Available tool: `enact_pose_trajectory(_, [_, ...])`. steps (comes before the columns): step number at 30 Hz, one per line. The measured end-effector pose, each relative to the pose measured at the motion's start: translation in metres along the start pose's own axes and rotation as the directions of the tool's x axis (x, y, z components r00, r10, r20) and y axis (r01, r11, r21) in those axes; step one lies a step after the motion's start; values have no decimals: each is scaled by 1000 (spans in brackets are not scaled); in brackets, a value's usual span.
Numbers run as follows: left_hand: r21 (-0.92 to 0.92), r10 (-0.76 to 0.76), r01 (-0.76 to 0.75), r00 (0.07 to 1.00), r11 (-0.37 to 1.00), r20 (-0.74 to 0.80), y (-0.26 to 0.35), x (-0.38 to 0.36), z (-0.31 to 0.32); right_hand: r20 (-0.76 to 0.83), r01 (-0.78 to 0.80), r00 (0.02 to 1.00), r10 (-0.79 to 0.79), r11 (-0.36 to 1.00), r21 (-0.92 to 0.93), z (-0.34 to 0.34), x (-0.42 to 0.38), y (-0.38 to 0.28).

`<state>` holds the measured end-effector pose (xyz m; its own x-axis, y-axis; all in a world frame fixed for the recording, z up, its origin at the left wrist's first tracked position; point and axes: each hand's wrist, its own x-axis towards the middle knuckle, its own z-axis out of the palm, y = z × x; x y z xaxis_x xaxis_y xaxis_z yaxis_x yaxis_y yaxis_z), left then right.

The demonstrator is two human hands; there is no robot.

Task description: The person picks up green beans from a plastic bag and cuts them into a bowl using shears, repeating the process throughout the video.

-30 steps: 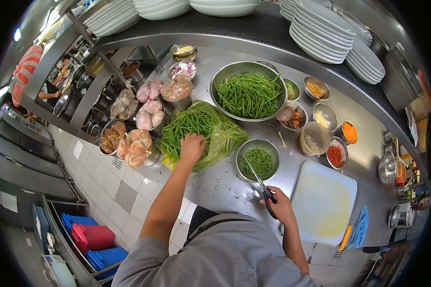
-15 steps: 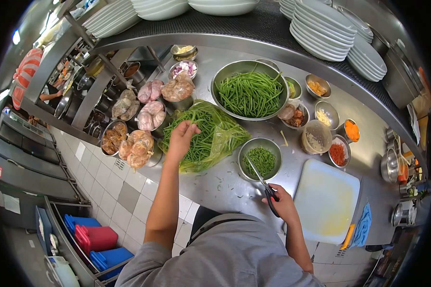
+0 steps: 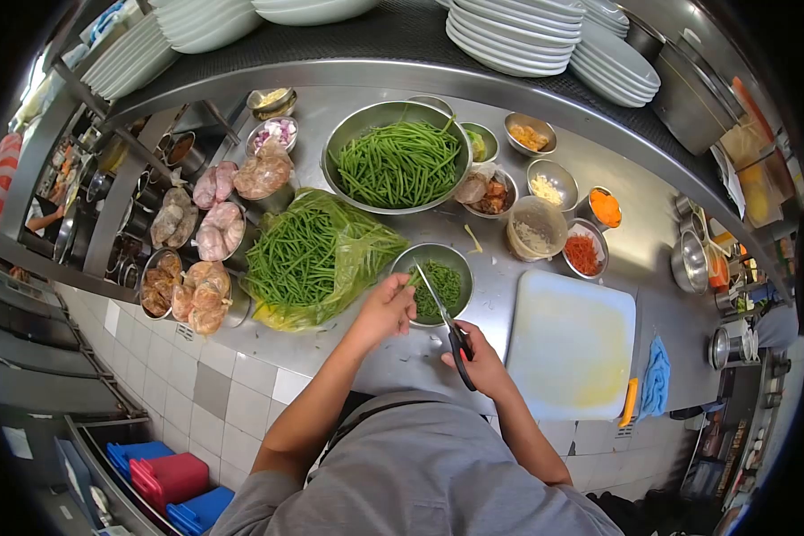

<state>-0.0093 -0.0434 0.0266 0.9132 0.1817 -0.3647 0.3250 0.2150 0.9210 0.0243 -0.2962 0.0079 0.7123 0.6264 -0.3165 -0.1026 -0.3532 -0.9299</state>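
My left hand (image 3: 388,311) pinches a green bean (image 3: 413,279) at the left rim of a small steel bowl. Cut green pieces (image 3: 443,284) lie in that bowl. Black-handled scissors (image 3: 456,339) are in my right hand (image 3: 475,360), their blades over the bowl and close to the bean. Left of the bowl, a yellow-green plastic bag (image 3: 353,268) lies open with long green beans (image 3: 295,255) inside. Behind it stands a large steel bowl (image 3: 330,183) full of whole green beans (image 3: 397,165).
A white cutting board (image 3: 570,344) lies at the right, beside a blue cloth (image 3: 656,375). Small bowls, one with shredded orange food (image 3: 582,255), stand behind it. Bagged meat (image 3: 207,299) is at the left. Plates (image 3: 514,36) are stacked on the shelf above.
My left hand has moved from the bag to the small bowl, with a bean now in its fingers. The scissors remain in my right hand. The whole view has shifted.
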Motion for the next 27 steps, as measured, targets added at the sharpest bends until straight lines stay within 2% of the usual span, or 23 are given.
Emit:
enact_pose_trajectory(7, [-49,-29,31,999,998,46,-14,0,9,-7,-24,1000,25,995,97,11,-1,15])
enact_pose_trajectory(11, [-11,-41,42,997,999,71,-25,0,9,23,-65,998,62,987,145,11,-1,19])
enact_pose_trajectory(13, [-8,-30,31,997,1000,67,-31,2,6,52,-175,984,168,956,236,8,-3,16])
enact_pose_trajectory(14, [7,-34,34,997,999,65,-33,3,4,55,-175,984,167,957,233,6,-4,15])
enact_pose_trajectory(16, [20,-38,37,997,999,61,-38,4,0,120,-309,951,286,910,278,4,-6,14])
enact_pose_trajectory(19, [13,-60,60,998,998,16,-53,11,-9,103,-300,953,284,932,206,0,-9,10])
enact_pose_trajectory(20, [50,-5,5,1000,999,6,-59,15,-14,104,-302,952,286,931,205,-2,-9,14])
enact_pose_trajectory(22, [85,47,-47,999,995,1,-62,15,-18,112,-168,981,160,983,72,-8,-8,24])
enact_pose_trajectory(24, [218,75,-62,996,974,-48,-60,14,-20,118,-165,980,158,985,52,-15,-6,28])
enact_pose_trajectory(25, [218,75,-63,996,974,-48,-57,12,-20,127,-161,980,155,986,33,-16,-5,28])
enact_pose_trajectory(27, [344,88,-84,996,935,5,-53,9,-21,127,-160,980,155,987,30,-18,-2,28])
